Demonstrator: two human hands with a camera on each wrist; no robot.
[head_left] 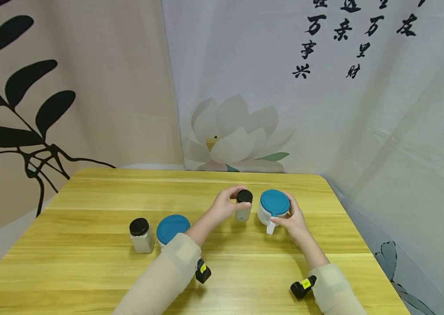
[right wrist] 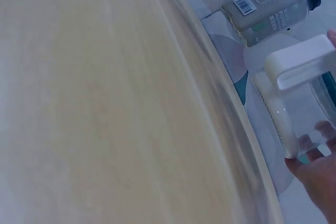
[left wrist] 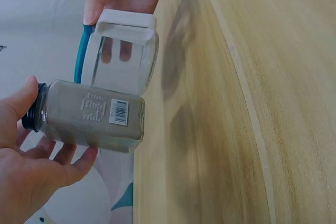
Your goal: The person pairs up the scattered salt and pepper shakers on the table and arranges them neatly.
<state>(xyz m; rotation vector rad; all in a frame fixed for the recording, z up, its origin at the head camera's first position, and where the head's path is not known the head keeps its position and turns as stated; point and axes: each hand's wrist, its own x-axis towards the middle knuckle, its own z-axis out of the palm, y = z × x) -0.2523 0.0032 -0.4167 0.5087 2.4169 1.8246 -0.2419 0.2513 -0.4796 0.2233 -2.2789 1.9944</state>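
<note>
My left hand grips a square glass jar by its black lid and side; greyish contents and a barcode label show through. In my right hand is a clear container with a blue lid and a white handle, thumb near the handle and fingers around the far side. Both things stand upright, side by side and a little apart in the head view. Their bases look raised off the table in the right wrist view, and shadows fall on the wood beneath.
On the wooden table, a second black-lidded jar stands at the left. Beside it, a second blue-lidded container is partly hidden by my left sleeve. A printed curtain hangs behind the table's back edge.
</note>
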